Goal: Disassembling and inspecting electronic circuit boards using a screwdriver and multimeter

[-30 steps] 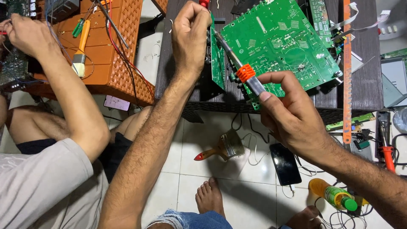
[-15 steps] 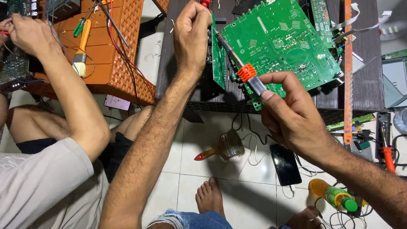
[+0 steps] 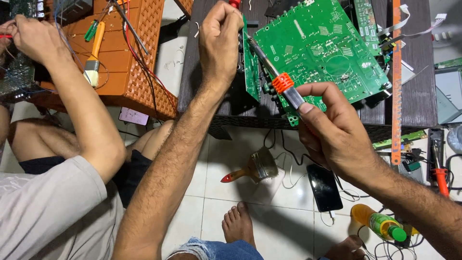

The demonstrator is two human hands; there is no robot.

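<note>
My right hand grips a soldering iron with an orange collar. Its metal shaft slants up and left, and the tip sits at the edge of a narrow green board standing on edge. A large green circuit board lies tilted just behind it on the dark table. My left hand is a closed fist just left of the narrow board, with a red-tipped tool poking out of its top. The rest of that tool is hidden in the fist.
A co-worker's arm reaches to an orange plastic stool bearing a yellow-handled brush and wires. On the tiled floor lie a paintbrush, a black phone, a yellow bottle and cables. A long orange strip crosses the table's right side.
The soldering iron and my right hand have crept very slightly to the right. My left fist and the co-worker's arm have stayed put.
</note>
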